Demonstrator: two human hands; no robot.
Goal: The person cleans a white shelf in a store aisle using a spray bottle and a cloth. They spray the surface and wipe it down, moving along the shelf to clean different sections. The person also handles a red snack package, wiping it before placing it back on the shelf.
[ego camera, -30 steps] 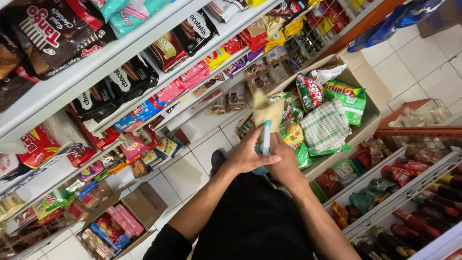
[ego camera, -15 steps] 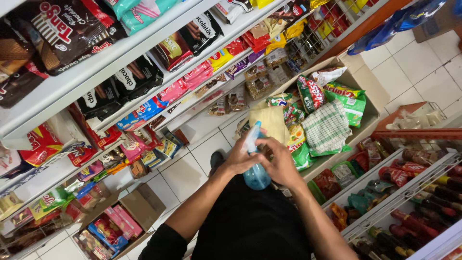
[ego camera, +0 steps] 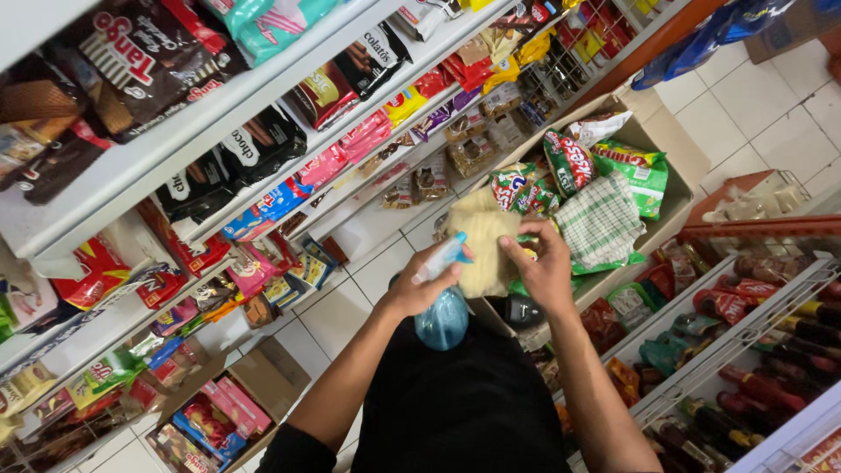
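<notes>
Near the middle of the frame, the left hand (ego camera: 412,289) is clenched around the neck of a translucent blue plastic spray bottle (ego camera: 441,317) with a white and pale-blue trigger head; the round body hangs below the fist and the nozzle points up and to the right, at a pale yellow cleaning cloth (ego camera: 480,250). The right hand (ego camera: 545,267) sits just right of the bottle, its fingers (ego camera: 526,238) curled onto the right edge of that cloth and pinching it, so both hands are occupied and almost touching.

The cloth lies bunched at the near end of an open brown cardboard box (ego camera: 679,180) in the centre right, which is filled with green and red snack packets (ego camera: 604,166) and a green-and-white checked towel (ego camera: 600,223). By the look of it the work is at the wetting stage: bottle aimed, cloth gathered. Whether any spray has landed cannot be told, since no mist or damp patch shows.

The white shelves (ego camera: 175,140) running across the upper left are fully stocked and show no sign of being wiped. The white wire rack of bottles (ego camera: 762,324) at the lower right stands equally untouched, so the wiping itself looks to be ahead.
</notes>
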